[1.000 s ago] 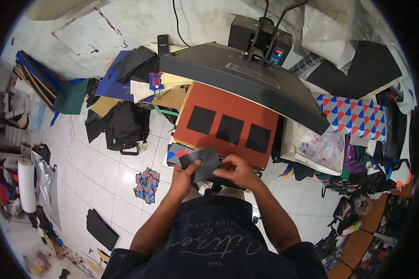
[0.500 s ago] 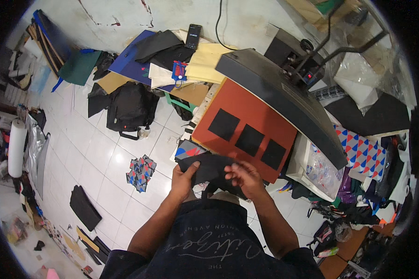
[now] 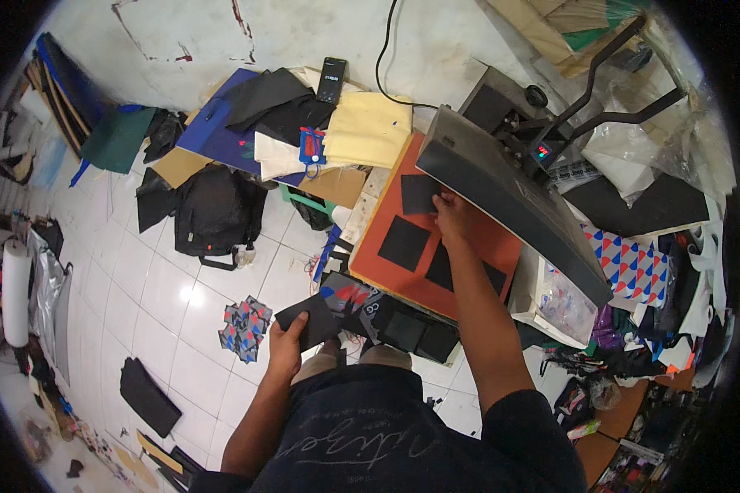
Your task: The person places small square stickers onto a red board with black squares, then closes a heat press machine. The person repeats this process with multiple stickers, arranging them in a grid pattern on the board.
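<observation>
A heat press stands open in front of me, its dark upper plate [image 3: 510,189] raised over a red-orange pad [image 3: 380,215]. My right hand [image 3: 452,215] pinches the edge of a black fabric square [image 3: 419,194] at the pad's far left part. Nearer on the pad lie a black square [image 3: 403,243] and others partly hidden by my right forearm. Close to my body, my left hand [image 3: 288,338] grips black fabric squares [image 3: 311,320], thumb on top; how many cannot be told. Beside them, below the pad's front edge, are patterned pieces [image 3: 341,292] and black pieces [image 3: 403,330].
Patterned squares [image 3: 245,327] lie piled on the tiled floor, near a black backpack [image 3: 218,214] and folded black cloth [image 3: 150,396]. Yellow cloth [image 3: 368,127] and a phone [image 3: 331,80] lie behind. A white box [image 3: 555,308] adjoins the press on the right.
My right hand has moved from beside the left hand up and forward onto the pad, carrying a black square. My left hand has shifted left and nearer with its black squares.
</observation>
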The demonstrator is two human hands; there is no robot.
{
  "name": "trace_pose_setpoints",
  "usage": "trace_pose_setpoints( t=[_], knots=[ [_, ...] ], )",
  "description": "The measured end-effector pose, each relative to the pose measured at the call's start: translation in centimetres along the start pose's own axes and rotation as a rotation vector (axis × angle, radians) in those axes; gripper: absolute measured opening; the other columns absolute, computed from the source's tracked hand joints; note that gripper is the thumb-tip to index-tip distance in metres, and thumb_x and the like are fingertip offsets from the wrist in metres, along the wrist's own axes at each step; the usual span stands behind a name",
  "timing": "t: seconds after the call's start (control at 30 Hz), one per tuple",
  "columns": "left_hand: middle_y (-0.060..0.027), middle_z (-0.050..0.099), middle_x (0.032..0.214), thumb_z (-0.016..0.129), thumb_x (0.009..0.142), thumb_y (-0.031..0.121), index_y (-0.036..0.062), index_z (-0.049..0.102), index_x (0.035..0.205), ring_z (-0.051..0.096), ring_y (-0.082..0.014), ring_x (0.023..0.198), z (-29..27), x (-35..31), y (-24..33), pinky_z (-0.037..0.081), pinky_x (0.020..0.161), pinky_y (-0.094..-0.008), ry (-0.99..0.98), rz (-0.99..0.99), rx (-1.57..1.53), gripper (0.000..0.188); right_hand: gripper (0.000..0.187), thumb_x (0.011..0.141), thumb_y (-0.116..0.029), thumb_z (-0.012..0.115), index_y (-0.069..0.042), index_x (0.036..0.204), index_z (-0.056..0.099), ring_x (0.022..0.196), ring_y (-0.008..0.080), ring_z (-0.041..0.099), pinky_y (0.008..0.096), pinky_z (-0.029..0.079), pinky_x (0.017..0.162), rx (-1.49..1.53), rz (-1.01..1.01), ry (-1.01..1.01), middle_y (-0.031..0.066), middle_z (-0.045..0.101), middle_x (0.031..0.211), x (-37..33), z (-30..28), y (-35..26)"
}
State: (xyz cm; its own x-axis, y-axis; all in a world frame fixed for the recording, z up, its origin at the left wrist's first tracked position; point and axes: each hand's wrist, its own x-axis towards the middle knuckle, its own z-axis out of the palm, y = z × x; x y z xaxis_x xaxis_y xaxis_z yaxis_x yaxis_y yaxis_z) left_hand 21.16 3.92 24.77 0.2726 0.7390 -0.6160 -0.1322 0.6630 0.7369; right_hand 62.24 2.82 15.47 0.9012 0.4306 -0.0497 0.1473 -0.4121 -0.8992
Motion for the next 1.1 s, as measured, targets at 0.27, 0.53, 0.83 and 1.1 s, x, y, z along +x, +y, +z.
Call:
trace_pose_setpoints(
  t=[0.27, 0.53, 0.83, 1.1],
  knots=[
    [-0.0084, 0.066, 0.092, 0.067, 0.084, 0.013, -0.0018, 0.063, 0.100, 0.063, -0.0153, 0.080, -5.2, 3.2, 1.7, 0.050, 0.074, -0.0277, -0.004, 0.006, 0.119, 0.022, 0.025, 0.080, -0.023, 0.070, -0.002, 0.094, 0.066, 0.087, 0.0215, 0.061, 0.0345, 0.046, 0.078, -0.228, 0.151, 0.133, 0.0087, 0.065, 0.091, 0.8, 0.3, 0.2],
    [-0.0084, 0.066, 0.092, 0.068, 0.084, 0.016, -0.0002, 0.061, 0.101, 0.063, -0.0162, 0.082, -5.9, 6.3, 3.6, 0.050, 0.076, -0.0284, -0.033, -0.051, 0.222, 0.024, 0.026, 0.081, -0.023, 0.070, -0.002, 0.095, 0.065, 0.087, 0.0211, 0.061, 0.0343, 0.046, 0.076, -0.336, 0.003, 0.174, 0.0089, 0.066, 0.091, 1.7, 0.8, 3.0],
    [-0.0073, 0.064, 0.096, 0.068, 0.083, 0.014, 0.0010, 0.058, 0.104, 0.061, -0.0151, 0.085, -8.1, 8.0, 3.2, 0.048, 0.078, -0.0277, -0.096, -0.067, 0.285, 0.027, 0.030, 0.080, -0.028, 0.072, -0.003, 0.094, 0.065, 0.086, 0.0223, 0.063, 0.0364, 0.048, 0.076, -0.494, 0.128, 0.008, 0.0098, 0.067, 0.091, 0.6, 0.7, -1.4],
    [-0.0079, 0.064, 0.095, 0.068, 0.083, 0.014, 0.0007, 0.057, 0.105, 0.061, -0.0160, 0.085, -9.2, 8.0, 2.8, 0.048, 0.079, -0.0281, -0.099, -0.073, 0.255, 0.028, 0.033, 0.080, -0.031, 0.071, -0.004, 0.097, 0.062, 0.085, 0.0217, 0.062, 0.0360, 0.048, 0.076, -0.534, 0.119, -0.033, 0.0074, 0.065, 0.088, 0.5, 0.3, -2.4]
  ],
)
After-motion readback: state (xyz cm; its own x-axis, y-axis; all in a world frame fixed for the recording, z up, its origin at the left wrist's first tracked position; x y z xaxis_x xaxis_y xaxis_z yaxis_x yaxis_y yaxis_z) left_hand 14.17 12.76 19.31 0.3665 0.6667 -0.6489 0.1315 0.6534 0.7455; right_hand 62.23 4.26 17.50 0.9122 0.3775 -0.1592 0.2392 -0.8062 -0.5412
